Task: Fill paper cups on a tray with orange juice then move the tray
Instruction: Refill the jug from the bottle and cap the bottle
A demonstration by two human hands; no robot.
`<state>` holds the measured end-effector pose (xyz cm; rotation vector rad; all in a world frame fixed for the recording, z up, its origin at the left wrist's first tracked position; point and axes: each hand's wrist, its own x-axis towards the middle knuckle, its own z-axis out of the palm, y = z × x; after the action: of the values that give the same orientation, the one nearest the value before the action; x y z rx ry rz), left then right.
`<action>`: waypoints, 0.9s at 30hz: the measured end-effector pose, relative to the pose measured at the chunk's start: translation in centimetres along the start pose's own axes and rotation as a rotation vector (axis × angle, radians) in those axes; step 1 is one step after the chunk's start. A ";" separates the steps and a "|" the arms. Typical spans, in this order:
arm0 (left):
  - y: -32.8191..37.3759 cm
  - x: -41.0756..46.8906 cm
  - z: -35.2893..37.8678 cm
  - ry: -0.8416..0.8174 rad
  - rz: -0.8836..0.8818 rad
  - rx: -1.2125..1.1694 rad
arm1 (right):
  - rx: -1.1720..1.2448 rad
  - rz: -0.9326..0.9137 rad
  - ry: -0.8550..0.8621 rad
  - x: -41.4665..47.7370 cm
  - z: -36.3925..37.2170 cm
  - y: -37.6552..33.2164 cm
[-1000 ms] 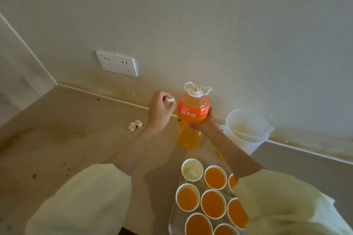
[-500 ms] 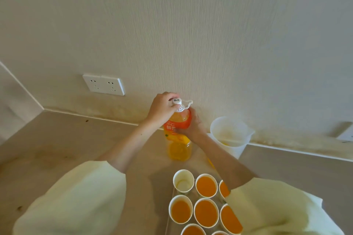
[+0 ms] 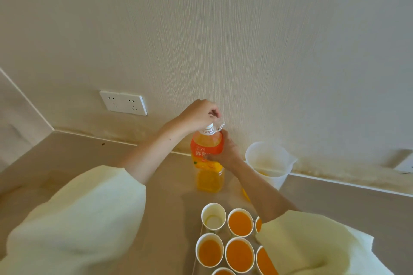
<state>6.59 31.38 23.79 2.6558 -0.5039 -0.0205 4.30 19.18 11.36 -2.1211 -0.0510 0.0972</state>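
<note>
Pale wall (image 3: 268, 40) fills the upper frame above the tan counter (image 3: 89, 163), with a socket (image 3: 123, 102) at left. On the tray (image 3: 197, 271) at bottom centre, every cup you can see holds juice (image 3: 240, 223) except one empty cup (image 3: 213, 216) at its back left corner, so pouring looks nearly done and the tray is not yet moved. A jug (image 3: 268, 163) stands right of the bottle (image 3: 209, 152) at centre. Your right hand (image 3: 225, 152) wraps the label. Your left hand (image 3: 199, 114) curls its fingers onto the cap (image 3: 209, 128), pinching it; whether on or off, you cannot tell.
</note>
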 end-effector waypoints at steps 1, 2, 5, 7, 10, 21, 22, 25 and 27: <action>0.1 0.0 0.1 0.045 -0.029 0.093 | -0.003 -0.003 -0.004 0.0 0.0 0.0; 0.1 -0.1 0.2 0.050 -0.061 0.226 | 0.000 -0.005 -0.004 0.0 -0.1 0.0; 0.0 -0.1 0.7 -0.082 -0.058 0.373 | 0.013 0.002 -0.008 0.1 -0.1 0.2; 0.0 0.3 0.4 -0.208 -0.006 0.338 | 0.006 0.003 -0.008 0.1 -0.1 0.2; 0.6 0.4 0.1 -0.247 -0.011 0.346 | 0.011 -0.006 -0.002 0.2 0.0 0.2; 0.3 0.7 -0.1 -0.255 -0.004 0.387 | 0.020 -0.009 -0.026 -0.1 -0.3 0.2; 0.2 0.6 -0.2 -0.260 0.007 0.388 | 0.019 -0.008 -0.026 0.0 -0.3 0.2; 0.0 0.5 -0.1 -0.228 0.014 0.391 | 0.012 -0.004 -0.021 0.1 -0.3 0.2; -0.4 0.5 0.2 -0.172 -0.013 0.377 | 0.017 -0.005 -0.020 0.2 -0.3 0.3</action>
<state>7.15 31.46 23.53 3.0429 -0.5963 -0.1755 4.55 18.80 11.20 -2.1034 -0.0668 0.1158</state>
